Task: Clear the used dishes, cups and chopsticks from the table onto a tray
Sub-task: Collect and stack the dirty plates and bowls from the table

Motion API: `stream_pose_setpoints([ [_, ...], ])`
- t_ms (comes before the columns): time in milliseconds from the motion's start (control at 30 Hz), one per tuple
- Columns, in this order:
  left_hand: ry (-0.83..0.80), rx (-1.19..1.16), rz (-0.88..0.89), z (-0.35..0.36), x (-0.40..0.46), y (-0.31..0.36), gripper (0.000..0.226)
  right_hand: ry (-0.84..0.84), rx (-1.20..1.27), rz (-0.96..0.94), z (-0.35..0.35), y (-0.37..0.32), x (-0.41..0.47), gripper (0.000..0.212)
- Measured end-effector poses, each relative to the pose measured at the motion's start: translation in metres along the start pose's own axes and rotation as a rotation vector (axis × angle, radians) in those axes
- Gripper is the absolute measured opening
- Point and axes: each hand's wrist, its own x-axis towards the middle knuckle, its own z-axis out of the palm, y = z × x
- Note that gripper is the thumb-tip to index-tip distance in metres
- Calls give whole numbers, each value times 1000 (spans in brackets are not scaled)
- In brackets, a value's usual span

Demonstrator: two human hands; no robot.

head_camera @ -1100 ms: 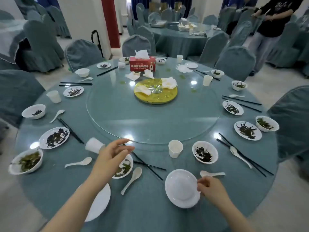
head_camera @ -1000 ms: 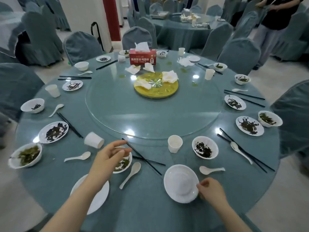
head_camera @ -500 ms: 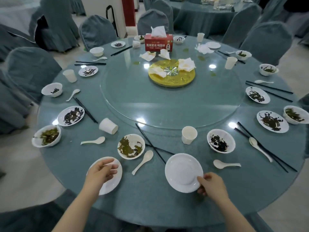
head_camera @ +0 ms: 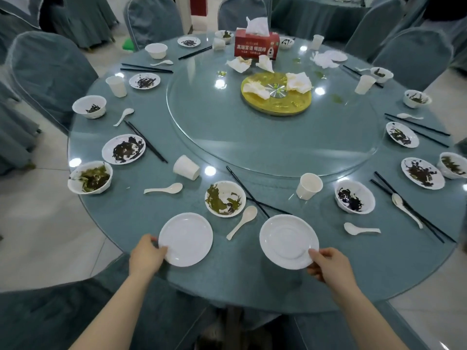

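Observation:
Two clean white plates lie at the near edge of the round table (head_camera: 252,281). My left hand (head_camera: 146,253) grips the left plate (head_camera: 185,239) by its near-left rim. My right hand (head_camera: 328,265) pinches the near-right rim of the right plate (head_camera: 288,241). Between and behind the plates sit a bowl with green leftovers (head_camera: 225,198), a white spoon (head_camera: 242,222) and crossed black chopsticks (head_camera: 249,193). A paper cup (head_camera: 308,186) stands upright; another cup (head_camera: 186,167) lies tipped on its side. No tray is in view.
Several dirty bowls, plates, spoons and chopsticks ring the table. A glass turntable (head_camera: 273,137) carries a yellow dish (head_camera: 276,97) with crumpled napkins and a red tissue box (head_camera: 256,46). Covered chairs (head_camera: 48,72) surround the table; one stands right below me.
My left hand dropped from above the green bowl to the left plate's rim and took hold. The right hand stayed on its plate. The view tilted down and drew closer.

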Motion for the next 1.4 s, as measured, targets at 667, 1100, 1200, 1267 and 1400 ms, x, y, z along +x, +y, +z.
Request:
stream_pose_setpoints([
  [667,-32,-729,216,-49,-151,-30,24,-204,99,-232,44,15,-134,14],
  [1100,-202,-991,290,-82,-276,-66,21,-376,289,-221,63,13,-255,11],
  [1200,-213,-1039,285,-122,-273,-62,31,-385,335,-299,76,-20,-277,16],
  [1267,-209,-1057,282,-153,-266,-65,33,-400,309,-381,89,-41,-294,17],
  [1400,-261,-1032,349,-217,-255,-92,21,-426,265,-513,136,-79,-335,8],
])
